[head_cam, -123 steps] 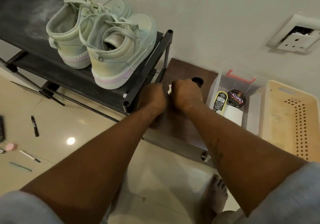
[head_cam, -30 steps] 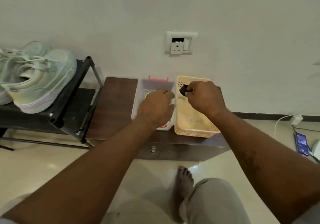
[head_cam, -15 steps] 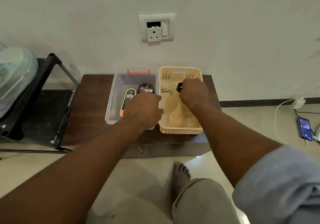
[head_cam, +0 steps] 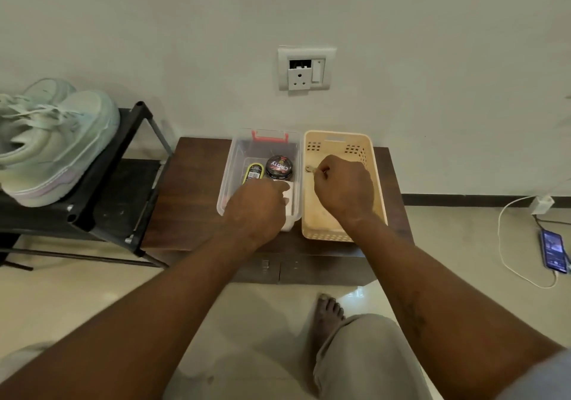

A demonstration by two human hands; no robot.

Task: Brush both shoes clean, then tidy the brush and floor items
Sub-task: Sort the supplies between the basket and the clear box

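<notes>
Two pale green shoes stand on the black rack at the left. My left hand hovers with curled fingers over the clear plastic box, fingertips by a white item; what it holds is hidden. The box also contains a black polish tin and a yellow-edged black applicator. My right hand is a fist low inside the beige basket, next to a small key. The small black object it carried is out of sight under its fingers.
Box and basket sit side by side on a low dark wooden table against the wall, under a socket. A phone on a white charging cable lies on the floor at right. My bare foot is before the table.
I turned from the shoe rack to the box and basket. My right hand carried a small black object over the basket and has sunk into it; my left hand stays over the clear box.
</notes>
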